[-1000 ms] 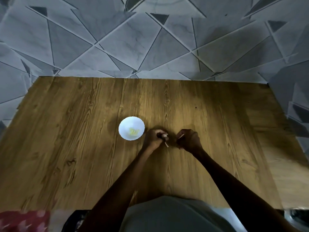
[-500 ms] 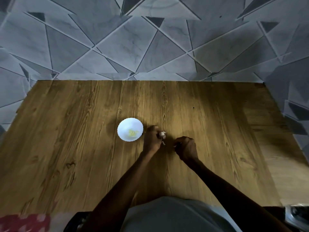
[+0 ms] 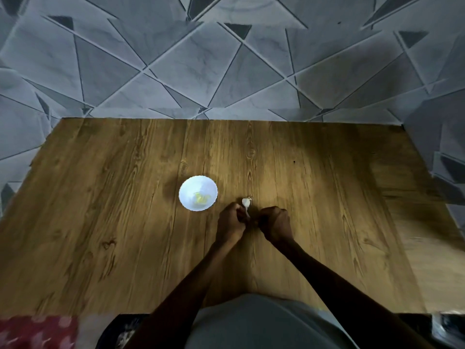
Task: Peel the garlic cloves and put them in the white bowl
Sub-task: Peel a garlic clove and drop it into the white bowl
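Observation:
The white bowl stands on the wooden table with a few yellowish peeled cloves inside. Just right of the bowl, a pale garlic clove sticks up from between my two hands. My left hand pinches it from the left, fingers curled. My right hand is curled close against it from the right, at the thin strip of skin trailing down from the clove. Where the fingertips meet is in shadow.
The table's far edge meets a grey tiled floor. A red patterned cloth lies at the bottom left, below the table's near edge. My grey shirt fills the bottom centre.
My hands have come together; the right hand moved left toward the left hand. The skin strip seen in my right fingers earlier no longer shows. The clove now pokes up above my hands.

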Demonstrator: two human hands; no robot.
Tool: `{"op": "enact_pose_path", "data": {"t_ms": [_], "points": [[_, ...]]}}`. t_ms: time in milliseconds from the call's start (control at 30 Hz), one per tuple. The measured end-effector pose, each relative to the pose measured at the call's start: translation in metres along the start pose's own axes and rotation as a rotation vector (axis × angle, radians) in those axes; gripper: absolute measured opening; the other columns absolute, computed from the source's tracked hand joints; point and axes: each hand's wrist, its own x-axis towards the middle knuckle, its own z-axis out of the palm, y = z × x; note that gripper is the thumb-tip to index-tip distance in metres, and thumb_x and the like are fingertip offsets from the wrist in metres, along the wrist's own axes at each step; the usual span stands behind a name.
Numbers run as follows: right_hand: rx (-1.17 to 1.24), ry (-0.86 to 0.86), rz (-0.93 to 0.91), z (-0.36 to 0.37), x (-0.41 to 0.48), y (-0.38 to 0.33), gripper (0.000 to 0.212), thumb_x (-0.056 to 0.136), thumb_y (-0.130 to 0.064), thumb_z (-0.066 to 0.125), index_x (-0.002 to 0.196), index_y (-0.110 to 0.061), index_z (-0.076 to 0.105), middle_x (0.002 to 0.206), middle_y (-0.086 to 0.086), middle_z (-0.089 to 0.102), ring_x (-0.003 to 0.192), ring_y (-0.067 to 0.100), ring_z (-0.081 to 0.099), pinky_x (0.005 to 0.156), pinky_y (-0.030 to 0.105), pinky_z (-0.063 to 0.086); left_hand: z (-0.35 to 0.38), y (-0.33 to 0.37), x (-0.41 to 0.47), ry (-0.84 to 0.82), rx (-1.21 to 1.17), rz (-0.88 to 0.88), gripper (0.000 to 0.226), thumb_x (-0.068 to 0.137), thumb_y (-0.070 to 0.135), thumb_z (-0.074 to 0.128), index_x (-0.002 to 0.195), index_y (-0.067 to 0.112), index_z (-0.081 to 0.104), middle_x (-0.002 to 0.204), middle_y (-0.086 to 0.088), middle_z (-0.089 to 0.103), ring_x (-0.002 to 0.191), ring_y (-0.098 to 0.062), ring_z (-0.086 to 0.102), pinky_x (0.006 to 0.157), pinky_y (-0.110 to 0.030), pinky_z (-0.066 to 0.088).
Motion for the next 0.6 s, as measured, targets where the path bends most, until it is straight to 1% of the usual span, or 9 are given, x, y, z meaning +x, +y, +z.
{"op": "enact_pose_path", "data": {"t_ms": [67, 133, 167, 267, 333, 400, 467, 533, 600], "points": [[0.084, 0.029, 0.013, -0.001, 0.002, 0.000, 0.009, 0.086, -0.005, 0.071, 0.084, -0.012, 0.076, 0.081, -0.005, 0.072, 0.067, -0.002, 0.064, 0.061, 0.008, 0.050, 0.000, 0.000, -0.001, -0.023, 0.004, 0.011, 0.022, 0.087, -0.001, 0.062, 0.104, 0.013, 0.067, 0.107, -0.003, 0.070, 0.102, -0.018, 0.064, 0.089, -0.024, 0.049], [0.144, 0.061, 0.022, -0.001, 0.002, 0.003, 0.009, 0.085, -0.005, 0.072, 0.082, -0.012, 0.077, 0.080, -0.003, 0.074, 0.067, 0.002, 0.067, 0.065, 0.018, 0.057, 0.000, 0.000, -0.001, -0.053, 0.027, 0.025, 0.028, 0.088, -0.003, 0.060, 0.110, 0.011, 0.069, 0.112, -0.005, 0.070, 0.106, -0.020, 0.064, 0.088, -0.021, 0.046], [0.161, 0.066, 0.029, 0.001, 0.002, 0.004, 0.010, 0.086, -0.005, 0.071, 0.082, -0.013, 0.077, 0.079, -0.004, 0.073, 0.068, 0.003, 0.068, 0.065, 0.020, 0.058, -0.001, 0.000, -0.002, -0.062, 0.041, 0.030, 0.030, 0.088, -0.003, 0.060, 0.113, 0.011, 0.069, 0.115, -0.005, 0.070, 0.107, -0.020, 0.063, 0.088, -0.020, 0.045], [0.149, 0.061, 0.055, 0.006, -0.004, 0.005, 0.014, 0.086, -0.005, 0.070, 0.081, -0.017, 0.076, 0.076, -0.011, 0.069, 0.067, -0.004, 0.064, 0.062, 0.009, 0.051, -0.001, -0.001, -0.001, -0.058, 0.058, 0.026, 0.028, 0.089, 0.000, 0.061, 0.113, 0.012, 0.069, 0.116, -0.005, 0.070, 0.108, -0.021, 0.064, 0.086, -0.017, 0.042], [0.128, 0.073, 0.037, 0.008, -0.009, 0.004, 0.013, 0.086, -0.005, 0.071, 0.081, -0.017, 0.075, 0.074, -0.013, 0.067, 0.065, -0.006, 0.061, 0.059, 0.005, 0.046, 0.000, -0.001, -0.002, -0.039, 0.067, 0.032, 0.028, 0.088, 0.001, 0.063, 0.112, 0.013, 0.070, 0.115, -0.005, 0.070, 0.108, -0.020, 0.063, 0.087, -0.017, 0.041], [0.135, 0.095, 0.023, 0.009, -0.012, 0.003, 0.013, 0.085, -0.006, 0.072, 0.078, -0.017, 0.073, 0.071, -0.013, 0.066, 0.062, -0.005, 0.060, 0.056, 0.005, 0.045, 0.002, -0.001, -0.006, 0.003, 0.137, 0.076, 0.033, 0.086, 0.004, 0.066, 0.117, 0.015, 0.068, 0.123, -0.004, 0.065, 0.117, -0.022, 0.057, 0.097, -0.022, 0.041], [0.147, 0.117, 0.021, 0.010, -0.015, 0.003, 0.014, 0.084, -0.007, 0.073, 0.076, -0.017, 0.070, 0.070, -0.008, 0.067, 0.061, 0.000, 0.062, 0.055, 0.011, 0.048, 0.003, -0.002, -0.010, 0.030, 0.263, 0.137, 0.045, 0.084, 0.007, 0.069, 0.127, 0.016, 0.062, 0.135, -0.004, 0.054, 0.127, -0.023, 0.046, 0.107, -0.028, 0.035], [0.126, 0.122, 0.037, 0.012, -0.015, 0.003, 0.012, 0.084, -0.006, 0.073, 0.077, -0.015, 0.068, 0.071, -0.004, 0.067, 0.063, 0.006, 0.063, 0.057, 0.022, 0.054, 0.002, -0.004, -0.012, 0.040, 0.340, 0.174, 0.055, 0.081, 0.006, 0.069, 0.133, 0.017, 0.056, 0.140, -0.005, 0.047, 0.130, -0.025, 0.039, 0.110, -0.032, 0.032], [0.090, 0.111, 0.059, 0.013, -0.012, 0.005, 0.011, 0.085, -0.007, 0.072, 0.080, -0.015, 0.067, 0.073, -0.003, 0.066, 0.063, 0.008, 0.062, 0.057, 0.023, 0.054, 0.002, -0.004, -0.012, 0.040, 0.371, 0.182, 0.057, 0.081, 0.007, 0.068, 0.135, 0.017, 0.054, 0.142, -0.005, 0.044, 0.131, -0.025, 0.037, 0.110, -0.032, 0.032]]}}
